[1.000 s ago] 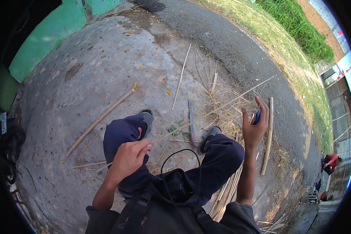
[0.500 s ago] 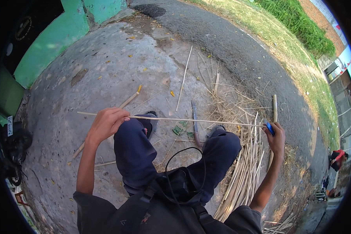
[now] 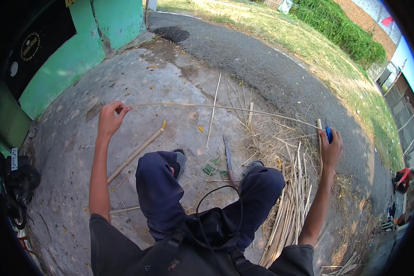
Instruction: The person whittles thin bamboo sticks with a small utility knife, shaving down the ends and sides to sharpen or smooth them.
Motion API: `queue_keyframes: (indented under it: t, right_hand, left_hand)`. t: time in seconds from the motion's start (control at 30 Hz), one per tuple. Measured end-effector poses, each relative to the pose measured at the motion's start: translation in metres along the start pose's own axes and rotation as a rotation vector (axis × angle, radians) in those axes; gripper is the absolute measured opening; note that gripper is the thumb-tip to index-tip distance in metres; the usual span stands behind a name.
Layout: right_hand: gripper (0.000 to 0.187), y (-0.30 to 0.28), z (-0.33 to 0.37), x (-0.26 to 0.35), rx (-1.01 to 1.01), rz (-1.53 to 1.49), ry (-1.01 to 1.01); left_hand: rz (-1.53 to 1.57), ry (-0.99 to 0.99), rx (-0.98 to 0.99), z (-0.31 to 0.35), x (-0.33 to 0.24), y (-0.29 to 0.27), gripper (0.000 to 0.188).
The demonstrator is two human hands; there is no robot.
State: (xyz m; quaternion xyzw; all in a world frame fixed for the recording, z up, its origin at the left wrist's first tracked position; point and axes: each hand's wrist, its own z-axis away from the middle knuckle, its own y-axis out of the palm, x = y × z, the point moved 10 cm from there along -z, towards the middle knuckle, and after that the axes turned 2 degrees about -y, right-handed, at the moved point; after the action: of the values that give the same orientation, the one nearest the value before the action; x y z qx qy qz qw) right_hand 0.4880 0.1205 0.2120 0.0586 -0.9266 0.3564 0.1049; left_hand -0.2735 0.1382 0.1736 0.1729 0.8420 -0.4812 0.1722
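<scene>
A long thin bamboo strip point(image 3: 184, 104) spans the space in front of my knees, bowed slightly. My left hand point(image 3: 109, 120) pinches its left end between thumb and fingers. At its right end, my right hand point(image 3: 332, 149) is closed around a small blue tool point(image 3: 329, 134), perhaps a small knife; its working edge is hidden. The strip's end meets my right hand by this tool. Between my feet lies a long knife point(image 3: 227, 154) with a brown handle. A pile of split bamboo strips point(image 3: 287, 209) lies beside my right leg.
A bamboo pole point(image 3: 138, 154) rests on the concrete to the left, and another upright-looking piece point(image 3: 320, 138) is near my right hand. Thin shavings point(image 3: 271, 138) litter the ground. A green wall point(image 3: 64, 76) and a motorbike point(image 3: 18, 184) stand left. A person in red point(image 3: 404, 178) is far right.
Both hands have moved farther out and forward, the left one more, carrying the strip away from my knees. More of the strip now shows between them, and it bows more.
</scene>
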Motion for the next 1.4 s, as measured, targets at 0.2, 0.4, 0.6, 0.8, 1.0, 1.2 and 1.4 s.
queue_keyframes:
  t: [0.2,0.4,0.6,0.8,1.0,1.2,1.4]
  right_hand:
    - [0.051,0.08,-0.065,-0.035,0.004,0.076,0.046]
    - [0.053,0.15,-0.05,-0.042,0.14,0.212,0.153]
    - [0.064,0.183,-0.005,-0.027,0.214,0.208,0.357]
    - [0.064,0.195,-0.009,-0.016,0.192,0.207,0.344]
    - [0.064,0.193,-0.009,-0.025,0.161,0.143,0.396]
    - [0.056,0.186,-0.009,-0.028,0.113,0.15,0.37]
    - [0.03,0.155,-0.018,-0.106,0.41,-0.643,0.361]
  left_hand:
    - [-0.143,0.047,-0.296,-0.072,0.002,0.032,0.04]
    - [-0.156,-0.089,-0.375,-0.073,0.034,0.078,0.042]
    - [-0.221,-0.357,-0.29,-0.041,0.079,0.121,0.045]
    - [-0.297,-0.418,-0.245,-0.05,0.063,0.139,0.047]
    - [-0.268,-0.383,-0.244,-0.053,0.055,0.141,0.046]
    - [-0.315,-0.379,-0.233,-0.05,0.058,0.134,0.043]
    - [-0.225,-0.071,-0.048,-0.044,0.067,0.085,0.031]
